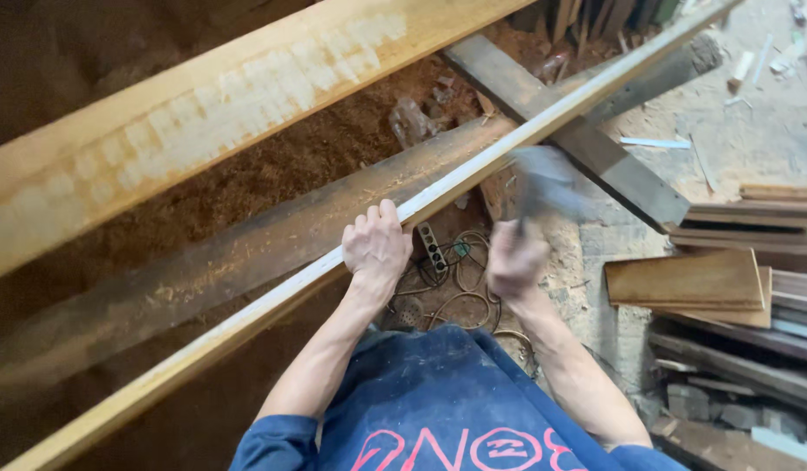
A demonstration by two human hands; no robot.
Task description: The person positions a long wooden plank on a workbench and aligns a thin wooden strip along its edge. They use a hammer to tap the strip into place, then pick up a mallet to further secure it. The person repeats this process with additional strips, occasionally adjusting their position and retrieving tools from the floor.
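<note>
My left hand (pixel 376 247) grips the edge of a long pale wooden strip (pixel 246 316) that runs diagonally from lower left to upper right, lying against a dark weathered plank (pixel 246 249). My right hand (pixel 515 259) is closed around the handle of a hammer (pixel 543 183), whose head is blurred by motion just below the strip, to the right of my left hand.
A wide light board (pixel 185 122) crosses the upper left over reddish sawdust. A dark beam (pixel 587 139) crosses under the strip. A power strip with coiled cable (pixel 447 270) lies on the floor. Stacked boards (pixel 735 279) sit at right.
</note>
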